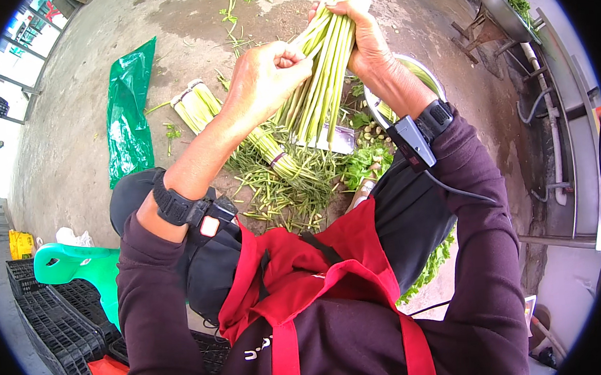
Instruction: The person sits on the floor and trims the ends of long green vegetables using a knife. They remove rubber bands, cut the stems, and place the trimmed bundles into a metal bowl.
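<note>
My right hand (368,39) grips a thick bundle of long green vegetable stems (332,75) near its upper end, where a dark printed band wraps it. The stems fan out downward. My left hand (272,77) touches the left side of this bundle, thumb against bent fingers; whether a stem is pinched between them is not clear. Below lie another banded bundle (195,106) and a thinner bundle with a purple tie (272,153), on a heap of cut green trimmings (301,192). A round metal container (437,86) stands partly hidden behind my right forearm.
A green plastic bag (130,110) lies on the concrete floor at left. Black crates (59,330) and a green plastic stool (70,261) are at lower left. Leafy greens (369,167) lie by my foot. At upper right, a metal basin (502,14) holds greens near pipes.
</note>
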A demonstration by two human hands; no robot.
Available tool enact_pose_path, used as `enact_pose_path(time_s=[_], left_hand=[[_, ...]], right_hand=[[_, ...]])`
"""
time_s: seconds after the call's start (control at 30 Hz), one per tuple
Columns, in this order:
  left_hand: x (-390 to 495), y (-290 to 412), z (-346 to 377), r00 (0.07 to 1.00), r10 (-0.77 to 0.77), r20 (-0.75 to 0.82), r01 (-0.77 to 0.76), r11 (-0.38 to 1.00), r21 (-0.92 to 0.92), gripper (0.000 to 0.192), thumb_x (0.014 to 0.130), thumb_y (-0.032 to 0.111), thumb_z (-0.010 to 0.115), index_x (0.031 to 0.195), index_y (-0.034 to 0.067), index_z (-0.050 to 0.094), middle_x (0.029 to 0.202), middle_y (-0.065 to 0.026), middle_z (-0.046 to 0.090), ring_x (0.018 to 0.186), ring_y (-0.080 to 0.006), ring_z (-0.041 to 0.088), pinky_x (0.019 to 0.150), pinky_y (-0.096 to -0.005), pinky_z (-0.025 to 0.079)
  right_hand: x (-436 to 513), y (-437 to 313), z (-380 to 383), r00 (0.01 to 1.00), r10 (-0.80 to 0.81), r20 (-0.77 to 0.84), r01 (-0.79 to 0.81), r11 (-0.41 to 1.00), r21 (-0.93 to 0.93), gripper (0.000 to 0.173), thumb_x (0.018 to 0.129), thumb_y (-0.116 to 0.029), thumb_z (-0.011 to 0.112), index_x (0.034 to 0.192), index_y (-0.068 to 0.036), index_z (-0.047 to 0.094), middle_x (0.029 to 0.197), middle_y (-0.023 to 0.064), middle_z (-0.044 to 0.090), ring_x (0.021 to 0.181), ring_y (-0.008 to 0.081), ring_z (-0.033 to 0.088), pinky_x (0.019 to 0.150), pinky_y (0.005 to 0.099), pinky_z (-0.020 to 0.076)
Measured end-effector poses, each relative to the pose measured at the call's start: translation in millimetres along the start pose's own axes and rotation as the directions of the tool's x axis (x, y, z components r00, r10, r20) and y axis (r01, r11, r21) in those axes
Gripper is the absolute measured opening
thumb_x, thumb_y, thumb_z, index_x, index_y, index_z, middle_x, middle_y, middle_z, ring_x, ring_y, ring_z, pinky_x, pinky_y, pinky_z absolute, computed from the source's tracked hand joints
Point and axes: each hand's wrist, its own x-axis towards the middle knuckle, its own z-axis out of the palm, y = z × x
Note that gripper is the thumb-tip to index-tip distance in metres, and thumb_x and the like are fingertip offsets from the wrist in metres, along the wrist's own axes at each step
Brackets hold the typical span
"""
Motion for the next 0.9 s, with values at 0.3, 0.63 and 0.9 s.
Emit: enact_pose_path(time_s=[0.3, 0.63, 0.9], left_hand=[[5, 9, -9, 0.991, 0.025, 0.130, 0.024, 0.931, -0.365, 0.020, 0.091, 0.021, 0.063, 0.092, 0.002, 0.069, 0.080, -0.0011, 0.065, 0.074, -0.0070, 0.058, 0.068, -0.0217, 0.047], [-14, 9, -15, 0.975, 0.178, 0.132, -0.209, 0.938, 0.276, 0.024, 0.079, 0.028, 0.075, 0.088, 0.006, 0.073, 0.076, -0.0089, 0.064, 0.069, -0.0188, 0.062, 0.066, -0.0305, 0.048], [-16, 17, -4, 0.984, 0.172, 0.041, -0.175, 0.980, 0.090, 0.016, 0.081, 0.016, 0.072, 0.083, 0.001, 0.069, 0.070, -0.0060, 0.059, 0.057, -0.0102, 0.052, 0.057, -0.0270, 0.044]], right_hand=[[6, 6, -5, 0.999, 0.037, -0.014, -0.037, 0.998, -0.042, 0.029, 0.081, -0.012, 0.064, 0.103, 0.004, 0.054, 0.091, 0.0152, 0.066, 0.083, 0.0237, 0.067, 0.083, 0.0362, 0.0570], [20, -1, -29, 0.989, -0.025, -0.144, 0.037, 0.996, 0.078, 0.032, 0.079, -0.013, 0.066, 0.104, 0.002, 0.052, 0.094, 0.0165, 0.063, 0.088, 0.0264, 0.066, 0.083, 0.0419, 0.0569], [21, -1, -28, 0.991, -0.030, -0.129, 0.033, 0.999, 0.018, 0.028, 0.078, -0.013, 0.067, 0.098, 0.002, 0.056, 0.091, 0.0170, 0.065, 0.084, 0.0264, 0.066, 0.082, 0.0407, 0.0570]])
